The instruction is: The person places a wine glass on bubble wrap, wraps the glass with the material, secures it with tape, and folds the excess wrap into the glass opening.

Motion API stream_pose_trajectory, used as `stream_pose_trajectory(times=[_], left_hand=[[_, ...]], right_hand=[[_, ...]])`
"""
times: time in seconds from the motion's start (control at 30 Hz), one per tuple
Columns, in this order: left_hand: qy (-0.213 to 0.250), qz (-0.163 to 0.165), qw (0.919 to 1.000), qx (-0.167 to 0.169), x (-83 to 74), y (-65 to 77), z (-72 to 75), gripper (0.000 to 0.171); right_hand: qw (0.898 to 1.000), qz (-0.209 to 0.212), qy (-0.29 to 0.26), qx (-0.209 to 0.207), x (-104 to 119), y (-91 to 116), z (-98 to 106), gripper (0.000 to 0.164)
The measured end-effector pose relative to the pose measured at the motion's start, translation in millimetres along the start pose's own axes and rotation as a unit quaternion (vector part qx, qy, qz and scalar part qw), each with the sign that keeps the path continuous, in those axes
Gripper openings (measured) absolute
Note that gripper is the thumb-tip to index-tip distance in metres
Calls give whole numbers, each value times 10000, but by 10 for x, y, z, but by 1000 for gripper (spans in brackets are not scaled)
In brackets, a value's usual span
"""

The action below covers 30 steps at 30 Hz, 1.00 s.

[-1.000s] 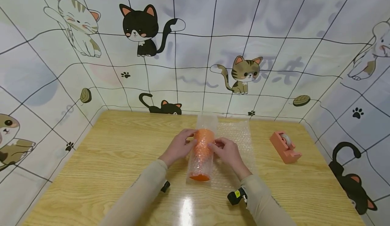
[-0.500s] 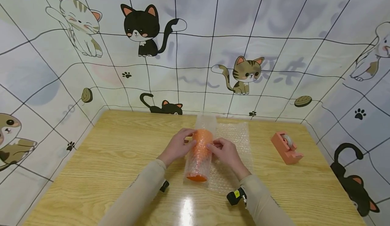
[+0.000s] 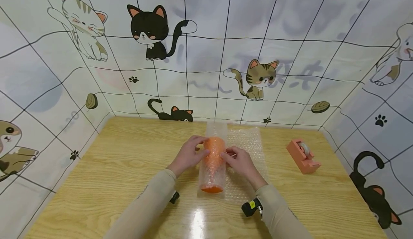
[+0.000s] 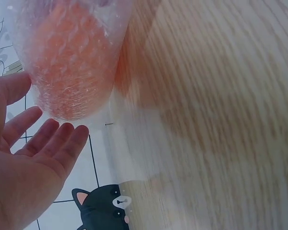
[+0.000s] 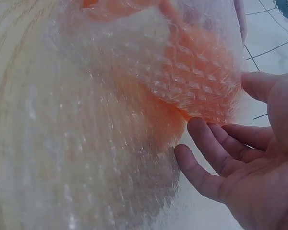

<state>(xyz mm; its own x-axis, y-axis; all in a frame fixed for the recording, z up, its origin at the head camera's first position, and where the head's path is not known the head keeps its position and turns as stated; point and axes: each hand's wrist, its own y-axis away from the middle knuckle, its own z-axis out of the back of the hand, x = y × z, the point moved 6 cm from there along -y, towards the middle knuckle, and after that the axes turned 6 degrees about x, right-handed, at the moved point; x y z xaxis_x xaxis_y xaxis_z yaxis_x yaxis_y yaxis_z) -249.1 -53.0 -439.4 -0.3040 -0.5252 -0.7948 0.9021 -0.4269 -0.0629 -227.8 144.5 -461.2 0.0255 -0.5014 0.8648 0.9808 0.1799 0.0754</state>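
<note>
Table [image 3: 145, 135]: wood-grain top, beneath the left hand [image 3: 189, 153] and right hand [image 3: 240, 161] and beyond both.
Bubble wrap [image 3: 247, 144]: clear sheet. Flat part lies beneath and right of the right hand; rolled part encloses the orange cylinder [image 3: 213, 160] and extends past the fingertips. Soft, springy; likely to unroll if released.
Orange cylinder: lying on its side between the hands. Long axis runs away from the person; near round end points back between the wrists. Judged light and stiff under slick film; fragility cannot be told. Hold both flanks near mid-length, with light, even pressure.
Left hand: unclenched; thumb against the wrapped left flank, remaining fingertips at or just beside it.
Right hand: fingers loosely extended, tips touching the wrapped right flank.
Tape dispenser [image 3: 302, 156]: pink, well right of the right hand.
</note>
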Motion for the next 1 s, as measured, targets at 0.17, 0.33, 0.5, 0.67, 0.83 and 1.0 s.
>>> stream_pose_trajectory(times=[0.17,0.33,0.5,0.67,0.83,1.0], left_hand=[[-33,8,10000,-53,-11,4,-18,44],[-28,-29,9999,-109,-45,11,-33,44],[-61,-36,9998,-169,-66,6,-63,45],[-106,-131,9995,-261,-94,0,-95,44],[-223,-134,9992,-287,-123,-12,-131,45],[-393,-103,9988,-268,-163,-25,-146,46]], right_hand=[[9999,-39,82,86,-19,3,9,33],[9997,-57,-89,234,-49,-1,4,33],[9991,-30,-239,350,-70,-1,6,34],[9984,-96,-348,442,-102,4,25,36],[9981,-244,-385,416,-129,19,61,39],[9991,-219,-290,238,-126,26,111,38]])
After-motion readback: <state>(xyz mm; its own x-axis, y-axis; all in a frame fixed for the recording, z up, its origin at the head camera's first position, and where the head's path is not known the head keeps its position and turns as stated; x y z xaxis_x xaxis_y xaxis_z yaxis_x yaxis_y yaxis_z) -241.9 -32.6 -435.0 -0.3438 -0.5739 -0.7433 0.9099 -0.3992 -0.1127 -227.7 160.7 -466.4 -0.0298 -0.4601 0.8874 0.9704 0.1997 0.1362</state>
